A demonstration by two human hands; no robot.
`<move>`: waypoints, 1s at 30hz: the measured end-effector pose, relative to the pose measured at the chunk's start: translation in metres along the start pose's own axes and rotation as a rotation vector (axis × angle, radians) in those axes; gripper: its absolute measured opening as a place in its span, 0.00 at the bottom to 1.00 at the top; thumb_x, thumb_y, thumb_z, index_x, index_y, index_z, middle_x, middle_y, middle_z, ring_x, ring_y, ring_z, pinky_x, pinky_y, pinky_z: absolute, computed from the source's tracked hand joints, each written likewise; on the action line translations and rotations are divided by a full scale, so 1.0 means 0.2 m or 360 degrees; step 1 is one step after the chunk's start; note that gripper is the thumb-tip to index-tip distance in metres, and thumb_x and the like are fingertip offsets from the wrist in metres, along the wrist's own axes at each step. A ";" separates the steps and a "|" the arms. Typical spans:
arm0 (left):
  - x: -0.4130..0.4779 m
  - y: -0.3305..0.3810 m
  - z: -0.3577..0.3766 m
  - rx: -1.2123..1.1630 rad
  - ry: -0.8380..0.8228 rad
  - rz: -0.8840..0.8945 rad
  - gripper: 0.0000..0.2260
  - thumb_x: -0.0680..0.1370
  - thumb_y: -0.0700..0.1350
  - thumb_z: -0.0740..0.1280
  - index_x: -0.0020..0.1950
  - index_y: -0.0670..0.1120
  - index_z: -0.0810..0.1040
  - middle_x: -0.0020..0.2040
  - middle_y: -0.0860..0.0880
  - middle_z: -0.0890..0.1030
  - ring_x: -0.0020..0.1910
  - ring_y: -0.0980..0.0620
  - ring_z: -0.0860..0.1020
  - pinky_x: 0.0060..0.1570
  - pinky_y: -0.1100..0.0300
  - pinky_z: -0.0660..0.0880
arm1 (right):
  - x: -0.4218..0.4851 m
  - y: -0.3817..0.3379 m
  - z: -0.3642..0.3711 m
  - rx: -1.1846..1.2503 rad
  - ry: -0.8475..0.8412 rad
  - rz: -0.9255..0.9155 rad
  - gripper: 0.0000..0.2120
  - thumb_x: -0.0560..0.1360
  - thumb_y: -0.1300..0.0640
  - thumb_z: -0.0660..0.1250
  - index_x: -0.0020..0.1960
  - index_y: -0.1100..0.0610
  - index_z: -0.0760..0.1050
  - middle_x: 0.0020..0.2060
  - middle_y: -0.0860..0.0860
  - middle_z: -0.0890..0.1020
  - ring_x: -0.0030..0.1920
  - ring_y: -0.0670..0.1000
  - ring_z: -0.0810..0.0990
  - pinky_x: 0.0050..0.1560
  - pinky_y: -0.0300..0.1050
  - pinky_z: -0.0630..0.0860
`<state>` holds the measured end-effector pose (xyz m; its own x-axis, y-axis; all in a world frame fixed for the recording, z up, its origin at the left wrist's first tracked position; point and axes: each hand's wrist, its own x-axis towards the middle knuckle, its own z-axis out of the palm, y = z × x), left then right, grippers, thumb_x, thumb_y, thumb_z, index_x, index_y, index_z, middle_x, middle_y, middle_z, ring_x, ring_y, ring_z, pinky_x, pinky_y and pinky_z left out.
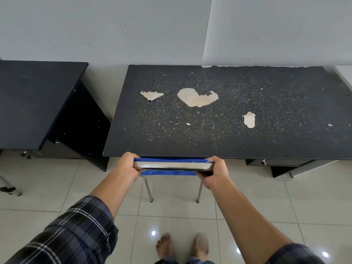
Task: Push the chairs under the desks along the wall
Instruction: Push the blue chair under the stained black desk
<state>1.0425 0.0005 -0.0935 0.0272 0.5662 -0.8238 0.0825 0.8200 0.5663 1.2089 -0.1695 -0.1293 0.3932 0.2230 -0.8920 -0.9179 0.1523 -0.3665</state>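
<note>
A blue chair (pixel 171 166) with thin metal legs stands at the front edge of a worn black desk (pixel 219 119), its seat hidden beneath the desktop. Only the backrest top and two rear legs show. My left hand (pixel 126 166) grips the left end of the backrest. My right hand (pixel 214 171) grips the right end. The desk stands against the pale wall and has peeled patches on its top.
A second black desk (pixel 34 101) stands to the left along the wall, with a narrow gap between the two. A metal leg (pixel 10 185) shows at the far left. A drawer unit (pixel 272 164) hangs under the right side of the desk. Tiled floor and my bare feet are below.
</note>
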 end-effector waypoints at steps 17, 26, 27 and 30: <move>-0.18 -0.29 -0.17 0.0487 0.0064 0.0229 0.26 0.78 0.62 0.60 0.72 0.50 0.66 0.71 0.45 0.69 0.60 0.39 0.76 0.64 0.45 0.69 | -0.10 0.12 -0.31 -0.0569 -0.0206 -0.0052 0.35 0.74 0.28 0.60 0.69 0.53 0.69 0.57 0.60 0.81 0.52 0.62 0.83 0.68 0.66 0.66; -0.44 -0.63 -0.15 0.2069 -0.0247 0.1053 0.35 0.76 0.67 0.56 0.79 0.53 0.55 0.78 0.48 0.60 0.76 0.46 0.58 0.72 0.46 0.60 | -0.44 0.28 -0.83 -0.1802 0.0164 -0.0966 0.38 0.77 0.33 0.59 0.77 0.56 0.59 0.72 0.57 0.71 0.72 0.61 0.67 0.68 0.54 0.67; -0.49 -0.68 -0.15 0.2251 -0.0249 0.1173 0.35 0.75 0.69 0.55 0.79 0.55 0.53 0.78 0.48 0.59 0.77 0.47 0.57 0.72 0.45 0.60 | -0.48 0.30 -0.90 -0.1970 0.0238 -0.1091 0.38 0.76 0.33 0.60 0.76 0.56 0.60 0.72 0.56 0.71 0.72 0.61 0.66 0.69 0.56 0.67; -0.66 -0.86 -0.15 0.2659 -0.0318 0.1548 0.35 0.75 0.70 0.52 0.79 0.57 0.52 0.80 0.49 0.52 0.77 0.45 0.54 0.72 0.42 0.56 | -0.61 0.37 -1.17 -0.2265 0.0454 -0.1309 0.40 0.76 0.33 0.61 0.78 0.56 0.58 0.75 0.54 0.66 0.76 0.59 0.61 0.73 0.61 0.60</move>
<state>0.9954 -0.2135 -0.0820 0.7262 0.5909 -0.3514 0.6827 -0.6801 0.2673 1.0800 -0.4105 -0.1098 0.8887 0.3379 -0.3100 0.1390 -0.8427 -0.5200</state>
